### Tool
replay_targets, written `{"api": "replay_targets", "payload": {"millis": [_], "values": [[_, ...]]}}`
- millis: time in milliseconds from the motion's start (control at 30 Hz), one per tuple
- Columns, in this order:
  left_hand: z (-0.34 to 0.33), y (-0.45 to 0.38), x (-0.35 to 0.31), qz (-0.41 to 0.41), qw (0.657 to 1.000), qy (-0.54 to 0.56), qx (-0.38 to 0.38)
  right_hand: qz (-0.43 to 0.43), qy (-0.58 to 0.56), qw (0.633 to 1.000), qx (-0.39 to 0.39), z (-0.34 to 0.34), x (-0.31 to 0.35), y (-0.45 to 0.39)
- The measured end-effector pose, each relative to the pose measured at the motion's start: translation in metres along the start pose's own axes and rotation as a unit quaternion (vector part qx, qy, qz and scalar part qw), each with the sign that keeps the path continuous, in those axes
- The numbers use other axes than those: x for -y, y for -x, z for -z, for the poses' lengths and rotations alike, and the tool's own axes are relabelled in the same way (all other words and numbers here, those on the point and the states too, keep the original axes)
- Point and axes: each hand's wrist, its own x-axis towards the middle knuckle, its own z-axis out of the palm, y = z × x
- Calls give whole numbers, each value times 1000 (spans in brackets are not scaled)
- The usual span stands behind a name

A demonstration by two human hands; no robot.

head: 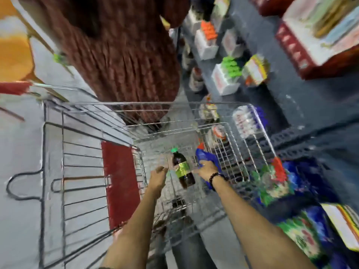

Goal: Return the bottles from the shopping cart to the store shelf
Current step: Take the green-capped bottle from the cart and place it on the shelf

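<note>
A wire shopping cart point(58, 152) stands below me, and both my arms reach down into its basket. A dark bottle point(181, 167) with a green cap and a yellow-green label lies on the cart floor between my hands. My left hand point(158, 176) sits just left of it, fingers loosely curled, apparently holding nothing. My right hand point(206, 169), with a black bead bracelet on the wrist, is closed on a blue bottle point(204, 155) with an orange cap at the right of the basket. The frame is blurred.
A person in a long brown ribbed garment point(120, 61) stands just beyond the cart's far end. Store shelves point(287, 105) with boxes and packets run along the right. A red flap point(118, 181) hangs inside the cart at the left. Grey floor lies to the left.
</note>
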Motion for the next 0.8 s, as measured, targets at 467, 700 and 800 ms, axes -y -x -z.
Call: {"api": "replay_targets", "payload": {"millis": [467, 700, 800], "values": [[-72, -111, 67, 135, 963, 233, 1, -13, 2, 996, 86, -69, -36, -128], [-61, -108, 61, 149, 961, 234, 1, -73, -87, 982, 152, -54, -40, -130], [-50, -95, 51, 129, 969, 207, 27, -90, -159, 967, 177, -43, -37, -121]]}}
